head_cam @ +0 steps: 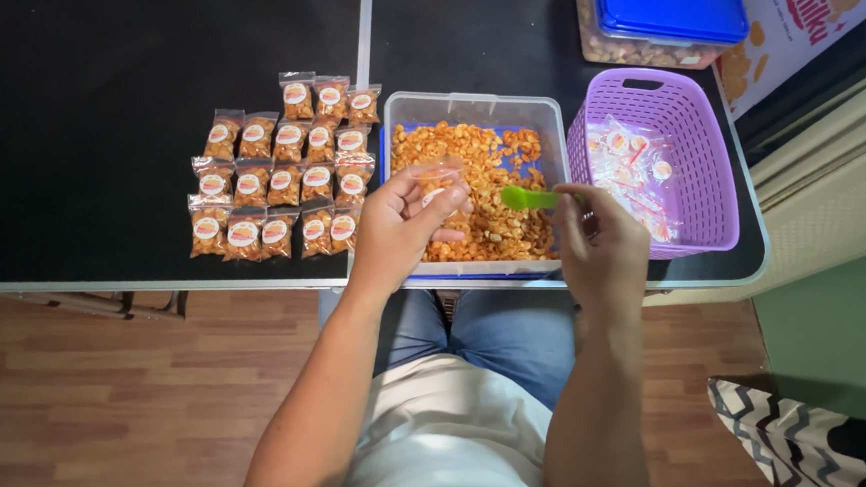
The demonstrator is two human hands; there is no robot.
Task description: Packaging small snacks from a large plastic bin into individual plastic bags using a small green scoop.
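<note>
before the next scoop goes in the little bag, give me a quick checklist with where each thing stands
1. Small clear bag held in the left hand over the tub: ok.
2. Bag mouth open enough: cannot tell, fingers and glare hide it.
3. Green scoop gripped in the right hand, pointing at the bag: ok.
4. Scoop loaded: cannot tell.
5. Clear tub stocked with orange snack: ok.
6. Filled packets in rows left of the tub, apart from both hands: ok.

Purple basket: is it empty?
No, the purple basket holds a pile of small clear packets with red and white labels.
</note>
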